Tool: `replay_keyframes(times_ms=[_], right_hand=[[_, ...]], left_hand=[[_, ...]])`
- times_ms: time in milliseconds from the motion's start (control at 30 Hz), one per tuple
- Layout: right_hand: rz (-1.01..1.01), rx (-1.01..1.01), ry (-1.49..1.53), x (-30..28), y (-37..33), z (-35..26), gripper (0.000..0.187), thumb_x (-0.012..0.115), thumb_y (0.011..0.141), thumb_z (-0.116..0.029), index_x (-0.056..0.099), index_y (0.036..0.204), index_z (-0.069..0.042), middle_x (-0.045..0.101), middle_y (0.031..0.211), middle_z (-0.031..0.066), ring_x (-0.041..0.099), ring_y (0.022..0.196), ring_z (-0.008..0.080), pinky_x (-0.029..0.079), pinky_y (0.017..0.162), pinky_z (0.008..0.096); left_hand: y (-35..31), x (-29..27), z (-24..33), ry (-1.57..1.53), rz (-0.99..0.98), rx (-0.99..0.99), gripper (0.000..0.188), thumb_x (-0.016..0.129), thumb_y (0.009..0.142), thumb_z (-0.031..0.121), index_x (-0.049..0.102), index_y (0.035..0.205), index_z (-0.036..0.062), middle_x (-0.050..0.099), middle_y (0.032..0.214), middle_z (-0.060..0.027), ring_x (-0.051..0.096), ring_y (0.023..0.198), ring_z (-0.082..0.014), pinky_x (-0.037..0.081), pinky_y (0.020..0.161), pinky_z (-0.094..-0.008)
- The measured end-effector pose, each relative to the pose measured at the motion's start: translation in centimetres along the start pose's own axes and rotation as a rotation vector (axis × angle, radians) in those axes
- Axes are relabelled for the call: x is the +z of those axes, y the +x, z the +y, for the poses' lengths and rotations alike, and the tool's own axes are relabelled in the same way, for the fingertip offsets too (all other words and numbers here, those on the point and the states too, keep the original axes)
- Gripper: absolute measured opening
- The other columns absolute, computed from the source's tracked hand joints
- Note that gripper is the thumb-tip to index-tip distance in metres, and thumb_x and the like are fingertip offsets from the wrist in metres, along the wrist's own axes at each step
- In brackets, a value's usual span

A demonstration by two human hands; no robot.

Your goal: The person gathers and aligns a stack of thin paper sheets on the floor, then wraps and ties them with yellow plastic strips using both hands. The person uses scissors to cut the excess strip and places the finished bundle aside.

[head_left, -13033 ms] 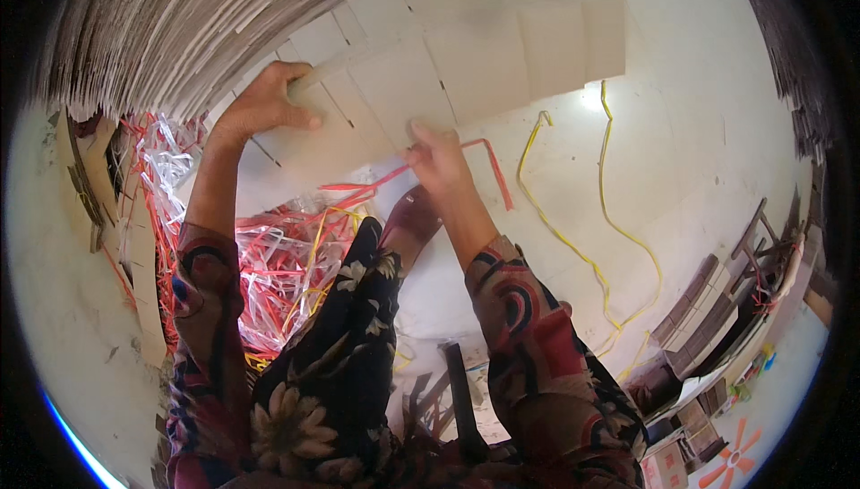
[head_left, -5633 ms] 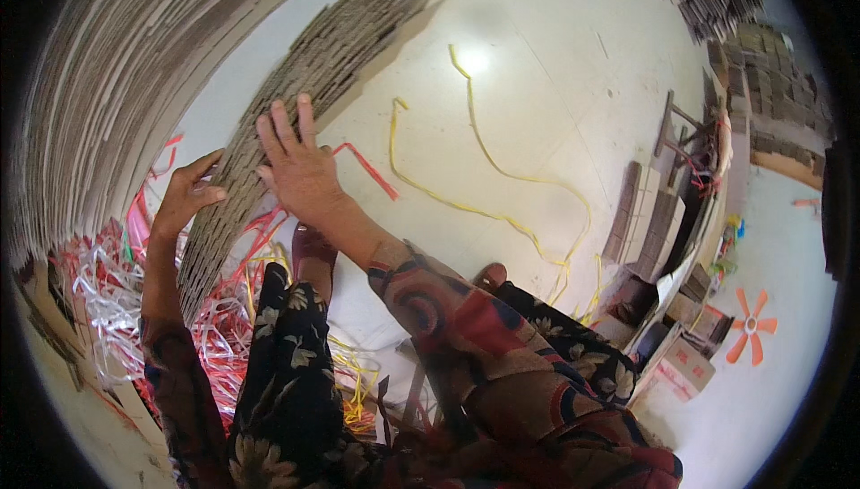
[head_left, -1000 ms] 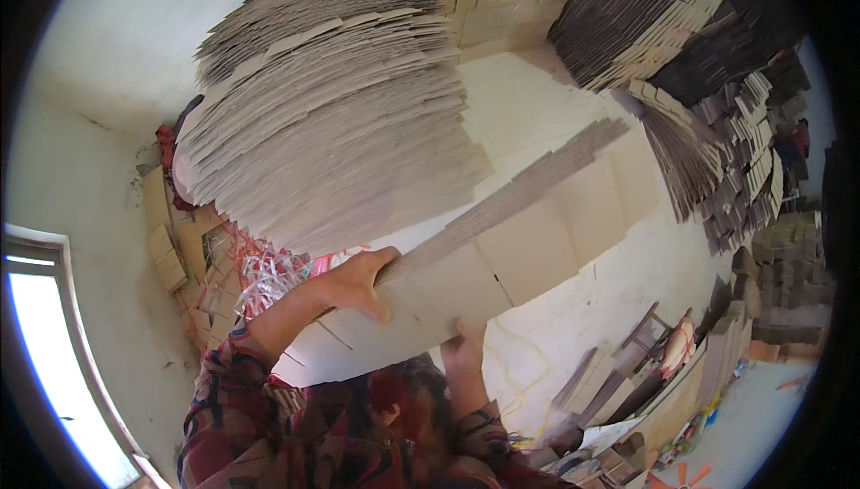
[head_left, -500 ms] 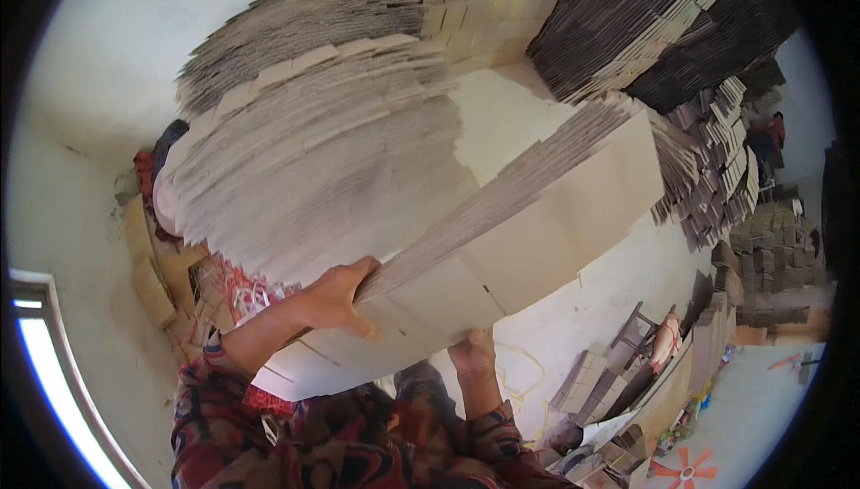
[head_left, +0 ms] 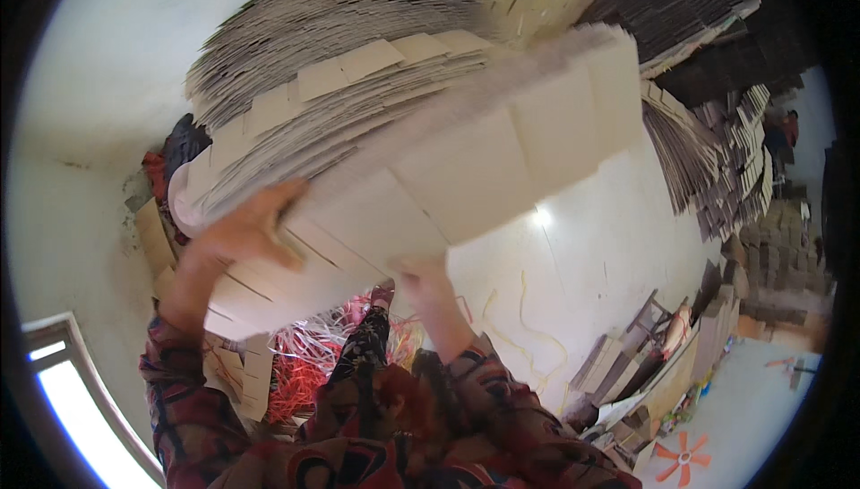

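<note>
White walls and a pale floor (head_left: 591, 256) frame a storeroom crowded with flattened cardboard. At far left a window (head_left: 72, 399) glows, and red and yellow strapping (head_left: 309, 355) lies tangled below. The left hand (head_left: 246, 229) is closed over the near edge of a bundle of flattened cartons (head_left: 466, 167), fingers on top. Compared with half a second ago, the bundle is swung higher and blurred with motion, now covering more of the big cardboard stack (head_left: 349, 50) behind it. The right hand (head_left: 421, 278) props the bundle from beneath, its fingers hidden, so its grip cannot be told. Darker cardboard stacks (head_left: 717, 131) line the right.
</note>
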State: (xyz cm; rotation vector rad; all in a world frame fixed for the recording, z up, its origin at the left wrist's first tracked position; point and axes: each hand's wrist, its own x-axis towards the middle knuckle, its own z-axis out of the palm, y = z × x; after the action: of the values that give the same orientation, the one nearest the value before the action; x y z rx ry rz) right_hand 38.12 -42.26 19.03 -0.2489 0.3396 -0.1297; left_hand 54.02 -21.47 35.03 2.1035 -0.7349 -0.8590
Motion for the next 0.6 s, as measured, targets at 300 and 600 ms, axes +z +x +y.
replay_keyframes(times_ms=[300,600], right_hand=[[-0.021,-0.049,-0.175,16.3,13.4,8.2,0.051,0.071,0.062,0.001,0.046,0.106,-0.001,0.062,0.079,0.0068,0.062,0.07,0.0185,0.051,0.064,0.0298],[0.214,-0.118,-0.149,19.3,19.0,12.9,0.046,0.072,0.057,0.003,0.049,0.097,0.002,0.058,0.083,0.008,0.059,0.073,0.0194,0.049,0.069,0.0318]], left_hand=[[0.9,-14.3,-4.5,-0.161,0.296,-0.074,0.106,0.081,0.043,0.029,0.04,0.137,0.0019,0.055,0.123,-0.0116,0.049,0.118,-0.0227,0.033,0.103,-0.0341],[4.8,-14.8,-7.1,0.865,0.463,0.324,0.08,0.042,0.06,-0.011,0.047,0.136,0.0114,0.038,0.145,-0.0113,0.025,0.139,-0.0276,0.018,0.114,-0.0391]])
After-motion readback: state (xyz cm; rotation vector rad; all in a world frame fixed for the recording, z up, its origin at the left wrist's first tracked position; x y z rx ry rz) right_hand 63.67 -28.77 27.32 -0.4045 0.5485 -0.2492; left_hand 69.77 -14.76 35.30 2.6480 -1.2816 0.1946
